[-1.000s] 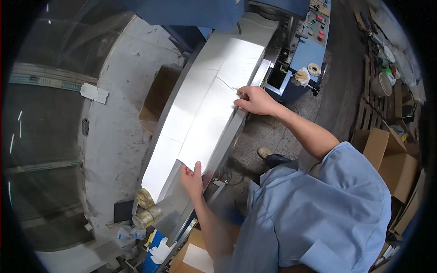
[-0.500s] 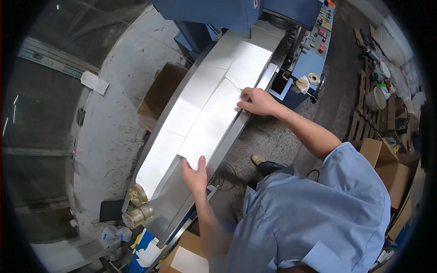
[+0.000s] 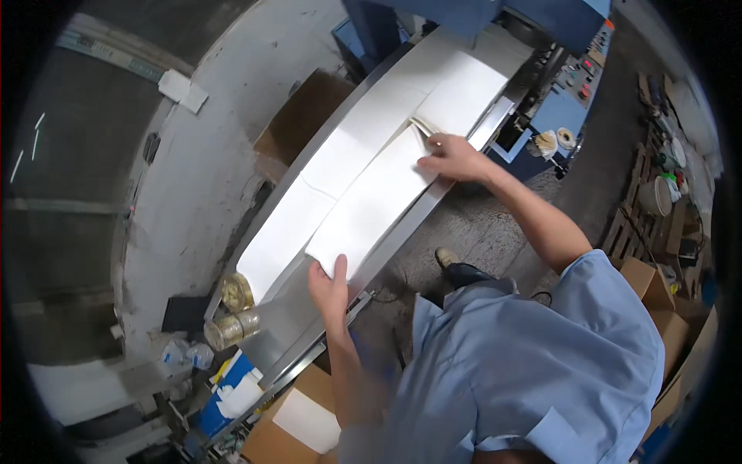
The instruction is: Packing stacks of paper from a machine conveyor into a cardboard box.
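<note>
A long stack of folded white paper (image 3: 379, 197) lies along a metal trough and reaches from one of my hands to the other. At its near end my left hand (image 3: 330, 290) is closed, thumb on top and most fingers hidden. My right hand (image 3: 457, 158) grips the far end, fingers bent over the edge. A dark gap and layered edges show there, between this stack and another white paper stack (image 3: 468, 89) beyond it. Alongside on the left runs a second row of white paper (image 3: 290, 224). The metal trough (image 3: 286, 340) shows bare at its near end.
A blue machine (image 3: 440, 15) stands at the far end, with a control panel (image 3: 568, 97) on its right. Two tape-wrapped rolls (image 3: 233, 329) sit at the trough's near left. Cardboard boxes stand below left (image 3: 290, 417) and right (image 3: 657, 301). A wooden pallet (image 3: 630, 193) lies right.
The near stack's far end has parted from the paper beyond, with a gap now showing beside my right hand. My left hand keeps its place at the near end. The view has shifted slightly.
</note>
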### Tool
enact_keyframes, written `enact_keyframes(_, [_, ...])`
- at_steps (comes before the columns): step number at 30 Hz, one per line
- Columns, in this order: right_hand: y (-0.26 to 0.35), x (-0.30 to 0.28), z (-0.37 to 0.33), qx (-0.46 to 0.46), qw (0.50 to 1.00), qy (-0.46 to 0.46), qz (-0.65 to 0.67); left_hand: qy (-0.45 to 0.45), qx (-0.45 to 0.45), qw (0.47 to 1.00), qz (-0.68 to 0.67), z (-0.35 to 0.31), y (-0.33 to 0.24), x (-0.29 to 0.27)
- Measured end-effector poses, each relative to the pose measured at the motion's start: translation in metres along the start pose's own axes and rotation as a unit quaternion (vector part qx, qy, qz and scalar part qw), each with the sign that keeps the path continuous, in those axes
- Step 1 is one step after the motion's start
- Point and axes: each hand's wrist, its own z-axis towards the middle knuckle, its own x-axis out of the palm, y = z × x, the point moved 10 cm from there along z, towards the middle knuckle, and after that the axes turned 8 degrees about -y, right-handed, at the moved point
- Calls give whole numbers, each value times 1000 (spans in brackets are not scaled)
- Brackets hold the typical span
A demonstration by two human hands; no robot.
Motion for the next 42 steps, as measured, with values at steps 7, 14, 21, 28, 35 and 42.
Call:
enact_keyframes(7, [8,24,33,-60,991,49,-105,20,-22,985,171,1,-8,9])
enact_keyframes(14, [49,91,6,-135,981,138,-25,-62,0,970,235,18,49,-131])
enact_keyframes(21, [60,93,13,-92,991,92,-37,-122,-80,956,254,27,73,-185])
enact_keyframes(28, [80,108,-6,-117,983,96,-109,-91,-30,954,283,31,37,-153])
enact_keyframes(35, [70,109,-15,-110,963,155,-193,-87,-17,940,329,28,38,-149])
enact_keyframes(42, [65,85,6,-121,986,112,-28,-92,-27,936,337,25,34,-150])
